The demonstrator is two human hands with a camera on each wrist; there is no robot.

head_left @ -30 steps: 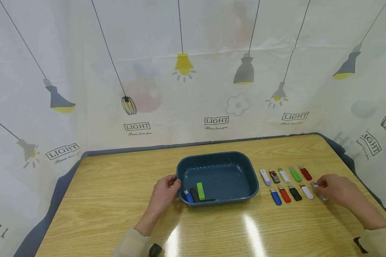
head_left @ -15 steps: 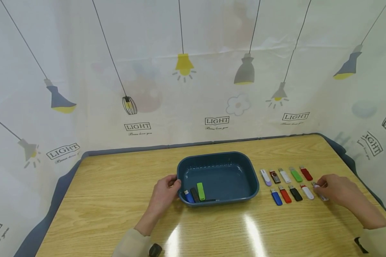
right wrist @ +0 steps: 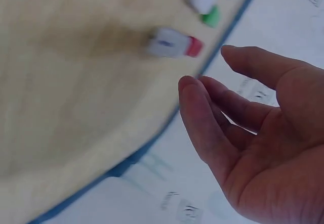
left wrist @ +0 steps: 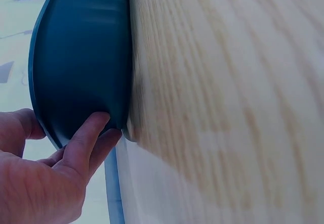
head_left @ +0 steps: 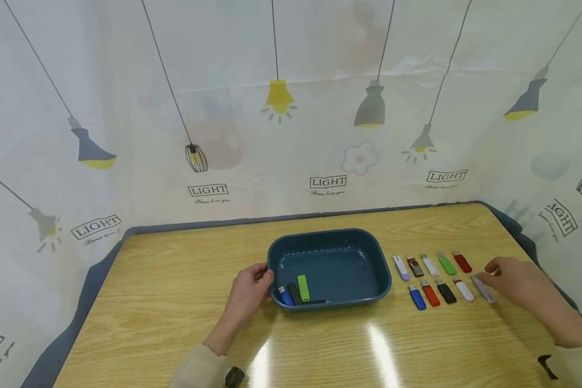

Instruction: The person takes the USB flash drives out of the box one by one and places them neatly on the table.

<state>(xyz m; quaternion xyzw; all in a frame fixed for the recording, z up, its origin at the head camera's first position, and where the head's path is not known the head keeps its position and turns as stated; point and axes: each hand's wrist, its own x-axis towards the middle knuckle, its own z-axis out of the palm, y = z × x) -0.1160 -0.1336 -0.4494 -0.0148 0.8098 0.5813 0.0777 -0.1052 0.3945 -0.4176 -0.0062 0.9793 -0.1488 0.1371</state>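
My left hand (head_left: 250,288) grips the left rim of a dark blue plastic tray (head_left: 331,236); in the left wrist view its thumb is at the rim and its fingers lie against the outer wall. Inside the tray's near left corner lie a blue USB stick (head_left: 285,296), a black one (head_left: 293,293), a bright green one (head_left: 303,288) and a thin dark piece. My right hand (head_left: 521,283) hovers beside a pale lilac USB stick (head_left: 483,289) lying at the right end of the near row. Its thumb and fingers stand apart, holding nothing, in the right wrist view.
Two rows of USB sticks lie right of the tray. The far row ends with a dark red stick (head_left: 462,262); in the near row are a blue stick (head_left: 417,297), a red one (head_left: 430,293), a black one (head_left: 446,291) and a white-and-red one (head_left: 463,290). A printed curtain surrounds the wooden table (head_left: 174,302).
My right hand has let go of the lilac USB stick and moved slightly away to the right, leaving it in the near row. The left hand and the tray have stayed put.
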